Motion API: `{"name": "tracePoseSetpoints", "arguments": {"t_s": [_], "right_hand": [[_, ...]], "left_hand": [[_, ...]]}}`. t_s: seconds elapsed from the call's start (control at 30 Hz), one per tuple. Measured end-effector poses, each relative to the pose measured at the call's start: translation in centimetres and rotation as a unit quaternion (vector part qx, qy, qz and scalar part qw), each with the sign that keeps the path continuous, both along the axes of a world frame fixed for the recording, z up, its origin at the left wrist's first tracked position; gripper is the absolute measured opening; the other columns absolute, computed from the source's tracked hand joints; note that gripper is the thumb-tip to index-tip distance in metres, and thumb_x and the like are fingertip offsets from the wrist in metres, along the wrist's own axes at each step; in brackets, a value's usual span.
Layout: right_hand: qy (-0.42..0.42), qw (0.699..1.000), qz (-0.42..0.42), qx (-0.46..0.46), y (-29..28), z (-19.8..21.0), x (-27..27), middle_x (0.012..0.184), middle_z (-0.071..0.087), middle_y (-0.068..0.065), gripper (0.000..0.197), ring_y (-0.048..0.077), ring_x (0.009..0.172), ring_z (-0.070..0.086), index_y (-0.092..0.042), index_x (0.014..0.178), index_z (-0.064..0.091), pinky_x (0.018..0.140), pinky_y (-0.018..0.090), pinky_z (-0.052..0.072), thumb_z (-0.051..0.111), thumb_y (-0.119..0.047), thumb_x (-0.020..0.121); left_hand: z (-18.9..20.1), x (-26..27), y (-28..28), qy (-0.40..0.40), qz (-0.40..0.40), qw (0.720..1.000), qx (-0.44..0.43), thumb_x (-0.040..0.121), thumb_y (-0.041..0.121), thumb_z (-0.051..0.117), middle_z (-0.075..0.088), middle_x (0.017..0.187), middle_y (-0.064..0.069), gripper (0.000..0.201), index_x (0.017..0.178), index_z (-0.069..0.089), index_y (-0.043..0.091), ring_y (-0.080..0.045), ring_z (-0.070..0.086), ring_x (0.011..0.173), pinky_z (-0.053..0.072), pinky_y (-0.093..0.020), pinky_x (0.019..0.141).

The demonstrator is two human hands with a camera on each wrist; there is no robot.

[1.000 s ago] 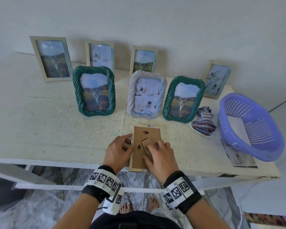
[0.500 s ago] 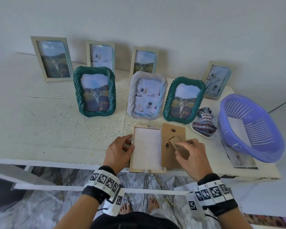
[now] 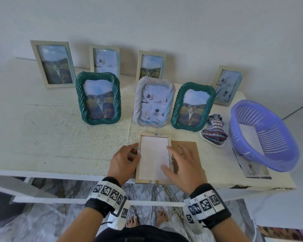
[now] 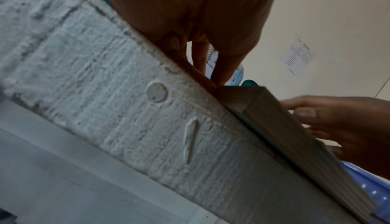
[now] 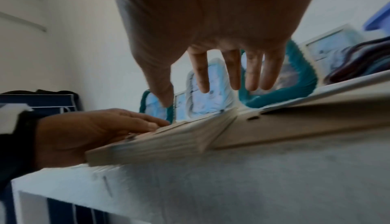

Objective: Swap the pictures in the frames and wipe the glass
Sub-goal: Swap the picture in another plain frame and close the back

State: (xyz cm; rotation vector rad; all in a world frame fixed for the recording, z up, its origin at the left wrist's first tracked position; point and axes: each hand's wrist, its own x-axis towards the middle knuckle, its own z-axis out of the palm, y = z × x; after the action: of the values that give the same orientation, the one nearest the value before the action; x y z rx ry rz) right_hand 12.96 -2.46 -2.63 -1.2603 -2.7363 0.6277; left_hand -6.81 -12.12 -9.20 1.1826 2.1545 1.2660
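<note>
A light wooden frame (image 3: 154, 181) lies face down at the table's front edge, with the white back of its picture (image 3: 152, 154) showing. My left hand (image 3: 136, 151) grips the frame's left rim with curled fingers. The brown backing board (image 3: 187, 147) lies flat just to the right of the frame. Over the frame's right rim my right hand (image 3: 166, 157) is spread open, thumb on the picture; it holds nothing. The right wrist view shows the right hand's fingers (image 5: 235, 77) straight above the frame (image 5: 164, 146) and board (image 5: 295, 127).
Two green rope frames (image 3: 98, 100) (image 3: 192, 107) and a white rope frame (image 3: 154, 102) stand just behind. More wooden frames (image 3: 53, 63) lean on the wall. A striped cloth (image 3: 215, 130), a purple basket (image 3: 287, 163) and a loose photo (image 3: 252, 168) lie at the right.
My right hand lifted the backing board out of the frame, laid it to the right, and came back empty over the frame. The left hand stayed at the frame's left rim.
</note>
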Motion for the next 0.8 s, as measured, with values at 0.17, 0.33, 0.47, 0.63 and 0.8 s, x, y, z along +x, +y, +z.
{"name": "tracePoseSetpoints", "arguments": {"t_s": [0.17,0.33,0.47,0.63,0.8], "right_hand": [[-0.116,0.990,0.051,-0.059,-0.4,-1.5,-3.2,0.158,-0.022,0.004,0.105,0.035,0.146,-0.011,-0.054,0.144,-0.010,0.116,0.053,0.007,0.052,-0.085,0.065],[-0.164,0.984,0.059,-0.040,0.6,-2.3,-4.3,0.156,-0.026,0.010,0.115,0.039,0.144,-0.013,-0.052,0.144,-0.011,0.116,0.053,0.005,0.050,-0.092,0.055],[-0.179,0.981,0.063,-0.048,1.1,-2.5,-4.8,0.156,-0.026,0.012,0.120,0.041,0.143,-0.016,-0.051,0.145,-0.012,0.115,0.055,0.002,0.052,-0.093,0.053],[-0.169,0.982,0.064,-0.055,1.1,-2.0,-4.9,0.158,-0.020,0.012,0.120,0.040,0.144,-0.011,-0.047,0.147,-0.005,0.116,0.052,0.006,0.056,-0.090,0.053],[-0.142,0.989,0.046,-0.022,1.1,-1.4,-5.0,0.160,0.002,0.012,0.111,0.039,0.145,0.006,-0.045,0.149,0.001,0.116,0.048,0.012,0.057,-0.084,0.061]], "left_hand": [[-0.3,-0.1,0.0,0.007,-0.001,1.000,-0.001,0.085,0.018,0.070,0.062,0.092,0.009,0.038,0.123,0.065,0.020,-0.002,0.059,0.074,0.047,-0.014,0.071],[-0.3,-0.1,0.1,0.012,0.006,1.000,-0.003,0.085,0.018,0.071,0.060,0.091,0.012,0.037,0.122,0.065,0.022,0.002,0.057,0.072,0.037,0.001,0.067],[-0.3,0.0,0.1,0.017,0.004,1.000,-0.004,0.085,0.019,0.070,0.061,0.092,0.011,0.037,0.122,0.065,0.022,0.003,0.056,0.071,0.038,-0.002,0.067],[-0.4,-0.1,0.1,0.014,0.004,1.000,0.002,0.085,0.019,0.070,0.060,0.092,0.011,0.038,0.122,0.064,0.022,0.002,0.058,0.073,0.044,-0.008,0.069],[-0.4,-0.2,-0.1,0.016,-0.008,1.000,-0.001,0.088,0.022,0.067,0.061,0.095,0.009,0.038,0.126,0.062,0.021,-0.003,0.059,0.075,0.045,-0.010,0.069]]}}
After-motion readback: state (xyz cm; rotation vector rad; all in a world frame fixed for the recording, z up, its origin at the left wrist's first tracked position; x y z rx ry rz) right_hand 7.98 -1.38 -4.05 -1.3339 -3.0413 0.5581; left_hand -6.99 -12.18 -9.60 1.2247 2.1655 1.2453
